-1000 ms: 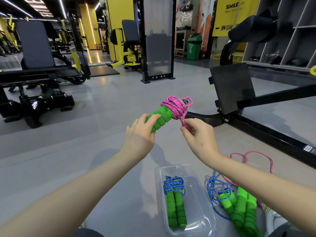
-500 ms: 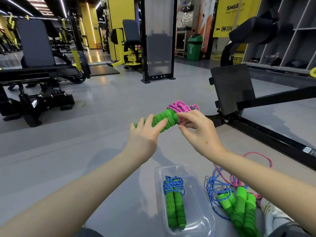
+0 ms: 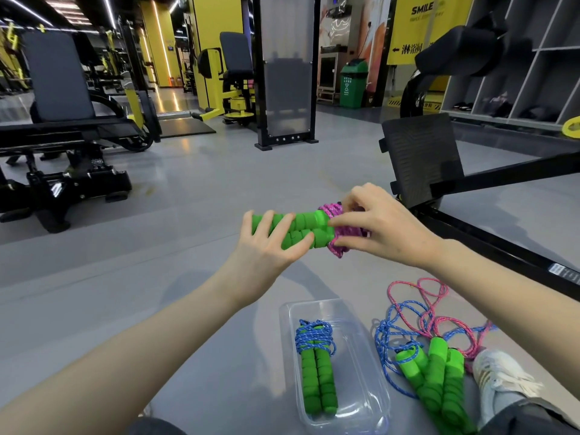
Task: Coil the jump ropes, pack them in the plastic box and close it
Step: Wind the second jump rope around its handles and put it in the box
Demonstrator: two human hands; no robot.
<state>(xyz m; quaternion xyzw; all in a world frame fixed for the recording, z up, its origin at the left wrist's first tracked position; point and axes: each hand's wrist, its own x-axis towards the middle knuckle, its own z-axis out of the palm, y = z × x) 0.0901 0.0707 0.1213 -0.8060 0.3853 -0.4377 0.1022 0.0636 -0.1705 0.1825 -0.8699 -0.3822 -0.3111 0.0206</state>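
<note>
While set well back at far left on the grey floor (image 3: 141, 252), black weight bench (image 3: 59, 89), dark pad upright.

Nearer, at mid-scene, left hand (image 3: 263, 255) clamped on the pink jump rope (image 3: 317, 226), held level above the floor: fingers laid over its two green foam handles (image 3: 295, 229), thumb pressing from below. Just to the right, right hand (image 3: 386, 230) pinching the pink cord (image 3: 337, 246) wound round the handles' right end, fingertips curled onto the coil. Hands close together, both on the same rope.

Near and below, clear plastic box (image 3: 357, 378) on the floor, open-topped, blue jump rope (image 3: 317, 372) inside: cord wound round the far end of its paired green handles.

Just right of the box, loose jump ropes (image 3: 436, 381) on the floor, green handles bunched together, blue and pink cords tangled in loops beyond them. Beside those handles, white shoe (image 3: 499, 378).

Far right, black machine frame (image 3: 502, 243) with ribbed footplate (image 3: 420, 158) behind the right hand; farther back, green bin (image 3: 353, 86) beside a yellow banner (image 3: 420, 29).
</note>
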